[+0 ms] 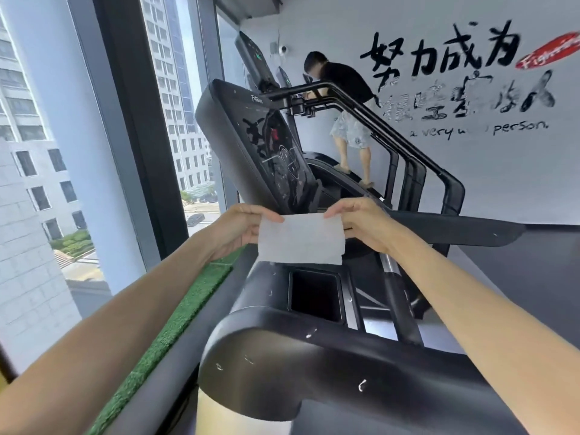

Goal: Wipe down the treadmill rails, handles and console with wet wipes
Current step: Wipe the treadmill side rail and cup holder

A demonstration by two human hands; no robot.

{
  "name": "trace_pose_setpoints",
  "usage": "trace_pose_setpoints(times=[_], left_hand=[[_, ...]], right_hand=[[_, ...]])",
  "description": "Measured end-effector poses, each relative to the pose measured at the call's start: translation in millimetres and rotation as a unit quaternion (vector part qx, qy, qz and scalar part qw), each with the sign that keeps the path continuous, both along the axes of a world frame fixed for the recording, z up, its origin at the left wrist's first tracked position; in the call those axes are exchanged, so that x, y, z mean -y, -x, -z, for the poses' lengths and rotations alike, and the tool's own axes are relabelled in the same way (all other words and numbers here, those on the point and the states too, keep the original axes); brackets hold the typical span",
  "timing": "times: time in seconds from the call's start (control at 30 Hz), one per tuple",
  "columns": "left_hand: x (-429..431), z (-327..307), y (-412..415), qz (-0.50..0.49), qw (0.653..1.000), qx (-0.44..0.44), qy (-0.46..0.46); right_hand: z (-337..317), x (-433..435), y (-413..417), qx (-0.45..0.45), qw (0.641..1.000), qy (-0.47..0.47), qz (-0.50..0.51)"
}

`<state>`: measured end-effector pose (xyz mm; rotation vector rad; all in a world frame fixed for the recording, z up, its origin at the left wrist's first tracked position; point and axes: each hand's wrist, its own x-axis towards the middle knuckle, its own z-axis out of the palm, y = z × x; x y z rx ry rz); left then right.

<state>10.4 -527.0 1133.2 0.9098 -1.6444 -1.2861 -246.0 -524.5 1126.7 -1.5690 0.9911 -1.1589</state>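
Note:
A white wet wipe (300,240) hangs spread flat in front of me. My left hand (241,229) pinches its upper left corner and my right hand (361,222) pinches its upper right corner. The wipe hangs in the air above the black treadmill's tray, just below the tilted console screen (266,146). Under the wipe sits a square cup recess (315,295) in the tray. The broad black left handle (282,365) curves across the bottom of the view. The right rail (455,229) runs off to the right behind my right hand.
A tall window (47,152) with a dark frame stands on the left, with a strip of green turf (175,321) along its base. Another person (348,120) stands on a machine further back, by the white wall with black lettering (455,76).

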Motion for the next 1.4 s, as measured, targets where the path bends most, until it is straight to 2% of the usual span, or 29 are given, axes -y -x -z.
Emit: trace_pose_setpoints(times=[0.17, 0.23, 0.3, 0.37, 0.43, 0.47, 0.53, 0.6, 0.67, 0.8, 1.0, 1.13, 1.27, 1.33, 1.4], left_hand=[[6, 0, -11, 0.038, 0.998, 0.020, -0.038], [7, -2, -12, 0.056, 0.995, 0.038, -0.067], [5, -4, -7, 0.064, 0.990, 0.109, -0.068], [0, -4, 1, 0.111, 0.975, 0.182, -0.054], [-6, -2, 10, 0.142, 0.973, 0.174, -0.052], [-7, -1, 13, 0.136, 0.981, 0.127, -0.060], [-7, 3, 18, 0.100, 0.992, 0.011, -0.079], [-6, 9, 19, 0.052, 0.995, -0.017, -0.080], [-4, 17, 17, 0.009, 0.997, 0.019, -0.076], [-3, 29, 12, -0.020, 0.995, 0.048, -0.082], [-6, 36, 4, 0.008, 0.999, -0.014, -0.031], [-9, 41, 2, 0.036, 0.999, 0.009, -0.021], [-6, 44, -1, 0.030, 0.999, 0.027, -0.018], [-5, 44, 0, 0.033, 0.999, 0.038, -0.015], [-6, 42, 2, 0.038, 0.997, 0.066, -0.004]], right_hand=[[-2, -6, -5, 0.065, 0.997, -0.038, -0.022], [-5, -9, -12, 0.016, 0.999, -0.022, -0.016], [-7, -11, -20, -0.057, 0.998, -0.010, -0.032], [-8, -12, -25, -0.071, 0.996, -0.022, -0.056], [-6, -14, -30, 0.013, 0.996, -0.039, -0.079], [-2, -14, -31, 0.095, 0.989, -0.065, -0.095], [11, -12, -31, 0.246, 0.951, -0.141, -0.123], [29, -12, -32, 0.285, 0.928, -0.199, -0.137], [43, -17, -37, 0.237, 0.940, -0.212, -0.124], [49, -22, -47, 0.126, 0.979, -0.150, -0.052], [47, -24, -40, 0.146, 0.979, -0.125, -0.068], [47, -31, -36, 0.108, 0.985, -0.124, -0.057], [48, -30, -35, 0.131, 0.974, -0.169, -0.071], [48, -27, -35, 0.101, 0.978, -0.175, -0.041], [49, -26, -37, 0.017, 0.990, -0.139, -0.001]])
